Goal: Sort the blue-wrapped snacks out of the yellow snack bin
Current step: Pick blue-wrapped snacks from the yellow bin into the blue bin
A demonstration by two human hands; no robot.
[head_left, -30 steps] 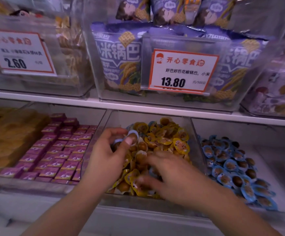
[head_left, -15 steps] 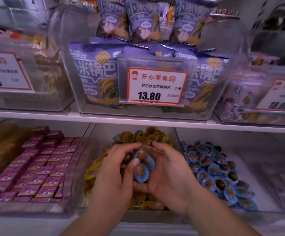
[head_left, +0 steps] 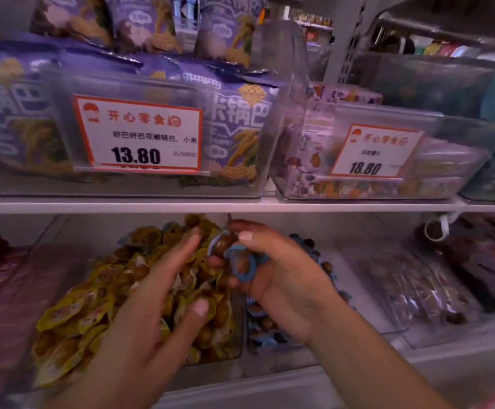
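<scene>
— While our left hand (head_left: 151, 308) hangs with loose, spread fingers over the yellow snack bin (head_left: 237, 329), holding nothing, what do we carry?

— Our right hand (head_left: 281, 276) curls round a clutch of blue-wrapped snacks (head_left: 240, 261), above the wall between the yellow bin and the blue bin (head_left: 367, 308).

— How will they handle?

— Light and slick, we judge; the crinkly rims give the best pinch. The blur hides how many we hold.

— Room?

— The shelf edge (head_left: 240, 206) sits close above; rightward the blue bin lies open.
</scene>
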